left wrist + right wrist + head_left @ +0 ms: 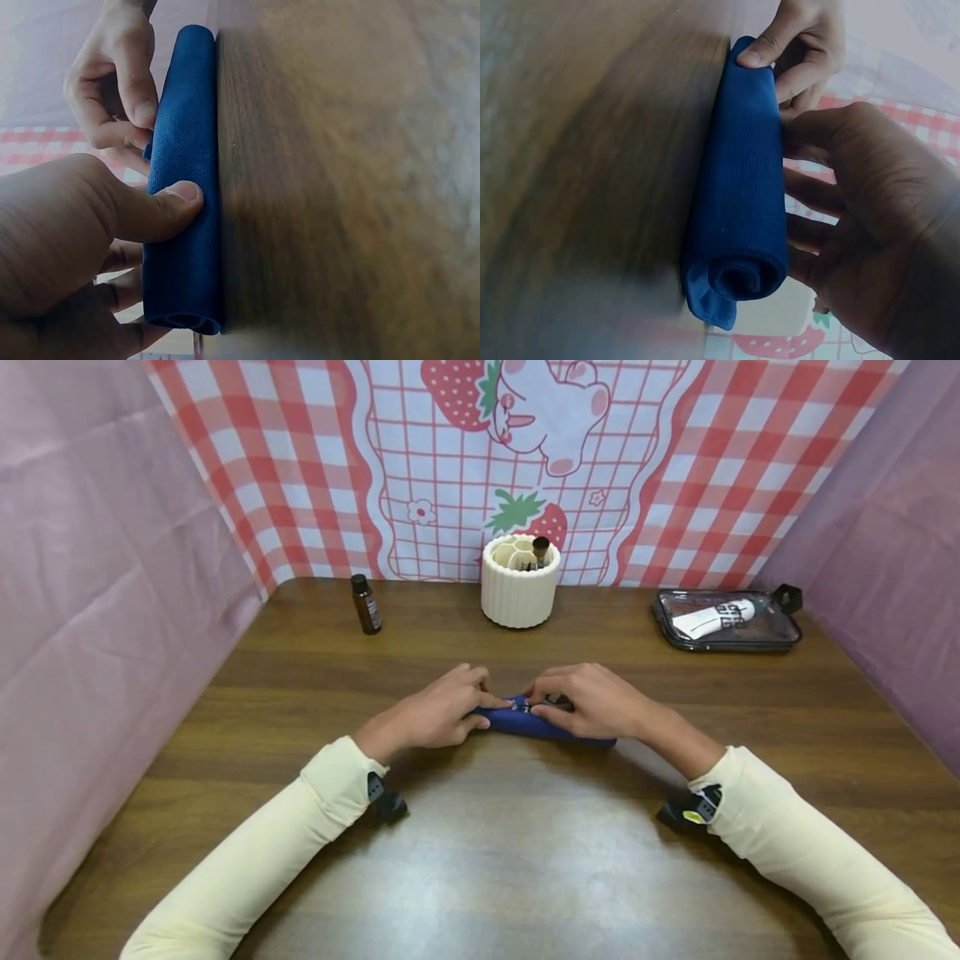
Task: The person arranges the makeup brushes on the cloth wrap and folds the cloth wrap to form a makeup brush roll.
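A rolled-up blue fabric wrap [517, 723] lies sideways on the wooden table, its spiral layers visible at the end in the right wrist view. My left hand [442, 706] grips its left part, with the thumb [180, 201] pressed on the near side and fingers behind. At the top middle of the roll, my right hand [596, 702] pinches a small blue part, which looks like a strap, between thumb and fingertips. Something small and shiny [520, 703] shows between the two hands; its kind is too small to tell. The far side of the roll is hidden in the head view.
Behind the hands stands a white ribbed holder [517, 597] with a makeup brush [541, 548] in it. A small brown bottle [367, 608] is at the back left. At the back right lies a clear, black-edged pouch [776, 631] containing a white tube [708, 620].
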